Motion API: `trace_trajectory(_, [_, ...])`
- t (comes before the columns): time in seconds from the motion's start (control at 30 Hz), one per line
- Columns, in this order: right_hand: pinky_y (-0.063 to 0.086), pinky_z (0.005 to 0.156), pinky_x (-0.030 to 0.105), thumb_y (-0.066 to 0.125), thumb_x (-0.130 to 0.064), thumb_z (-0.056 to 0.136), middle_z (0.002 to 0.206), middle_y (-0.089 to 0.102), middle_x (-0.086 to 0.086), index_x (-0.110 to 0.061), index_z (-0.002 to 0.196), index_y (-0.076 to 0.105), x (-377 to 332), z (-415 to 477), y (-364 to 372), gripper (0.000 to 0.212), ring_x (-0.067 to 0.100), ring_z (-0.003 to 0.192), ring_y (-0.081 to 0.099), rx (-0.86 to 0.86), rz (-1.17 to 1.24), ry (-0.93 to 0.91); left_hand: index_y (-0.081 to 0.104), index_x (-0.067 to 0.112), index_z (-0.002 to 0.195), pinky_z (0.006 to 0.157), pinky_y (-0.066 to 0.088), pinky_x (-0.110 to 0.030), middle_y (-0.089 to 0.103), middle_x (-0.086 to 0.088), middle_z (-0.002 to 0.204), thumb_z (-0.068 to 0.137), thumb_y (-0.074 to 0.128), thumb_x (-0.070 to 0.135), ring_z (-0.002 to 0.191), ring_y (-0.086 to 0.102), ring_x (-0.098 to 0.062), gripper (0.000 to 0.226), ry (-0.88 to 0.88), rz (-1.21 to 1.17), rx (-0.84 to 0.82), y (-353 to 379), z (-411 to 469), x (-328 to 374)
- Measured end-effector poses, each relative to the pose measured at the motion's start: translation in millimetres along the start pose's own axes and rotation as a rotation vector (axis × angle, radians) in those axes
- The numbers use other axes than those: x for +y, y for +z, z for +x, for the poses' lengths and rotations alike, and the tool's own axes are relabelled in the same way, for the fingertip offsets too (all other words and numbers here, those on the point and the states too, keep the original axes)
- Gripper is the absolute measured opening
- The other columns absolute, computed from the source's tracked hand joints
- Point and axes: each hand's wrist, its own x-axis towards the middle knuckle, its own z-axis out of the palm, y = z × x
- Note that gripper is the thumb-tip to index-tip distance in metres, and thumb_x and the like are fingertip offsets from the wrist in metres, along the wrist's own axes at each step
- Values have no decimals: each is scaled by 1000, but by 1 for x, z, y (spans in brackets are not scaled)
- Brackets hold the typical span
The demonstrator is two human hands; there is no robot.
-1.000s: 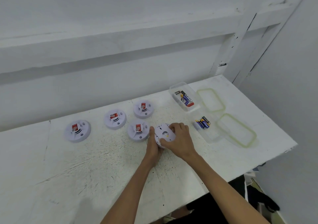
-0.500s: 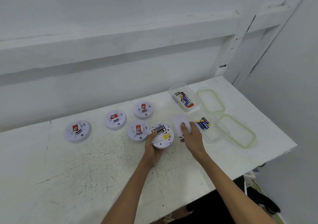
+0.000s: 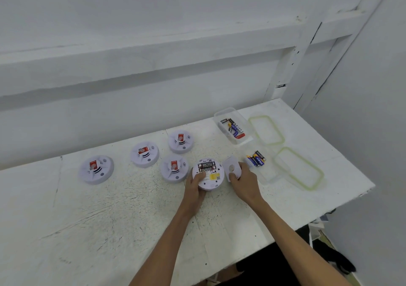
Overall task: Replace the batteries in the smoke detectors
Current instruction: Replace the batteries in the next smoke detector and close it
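The smoke detector (image 3: 208, 175) lies back side up on a white, scratched table (image 3: 109, 220) by a white wall (image 3: 153, 44). Its batteries (image 3: 205, 167) show in the open slot. The left hand (image 3: 194, 187) grips the detector's near edge, thumb on top. The right hand (image 3: 245, 181) pinches the white cover (image 3: 230, 168), just right of the detector. Four other detectors (image 3: 96, 169) sit to the left. Two clear boxes (image 3: 226, 112) with more batteries and two lids (image 3: 267, 130) lie to the right.

Plain workshop corner: scuffed white-painted bench (image 3: 114, 224) against white wall (image 3: 153, 101) with bare timber framing (image 3: 312, 51).
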Motion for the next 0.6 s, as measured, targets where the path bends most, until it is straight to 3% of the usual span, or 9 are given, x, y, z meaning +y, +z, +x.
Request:
trace_trajectory(0.1, [42,71,20,56,-15,95,128,61,11,-7,136,48,3,-1,3,43,20,98,57,4,-62,-28,61,13,133,99,52,-47,71,-13,128,103,53,11,121,65,-32,31,3,69,10,2,1,-1])
trace_trajectory(0.2, [42,77,27,54,-19,95,141,47,12,-8,143,42,5,-6,6,51,28,109,58,35,-198,-32,64,15,129,99,52,-47,73,-12,124,104,52,12,116,68,-29,28,0,112,11,4,-1,0])
trace_trajectory(0.33, [43,72,30,46,-22,102,146,42,8,-11,142,45,-3,-17,4,41,28,103,61,141,-349,-108,59,15,134,97,54,-44,71,-10,127,104,54,17,116,68,-26,31,-3,180,41,2,-1,-2])
trace_trajectory(0.47, [48,74,18,46,-33,104,129,61,0,-18,131,58,-16,-15,2,34,12,98,63,147,-60,-207,54,16,127,95,55,-49,68,-13,129,102,60,24,116,68,-30,27,26,245,76,3,1,-6])
trace_trajectory(0.6, [50,69,6,64,-28,95,111,66,-5,-18,130,59,-21,-9,-3,36,6,90,66,40,96,-190,61,17,126,95,57,-52,73,-9,120,95,69,32,112,70,-32,35,89,283,45,14,2,-1])
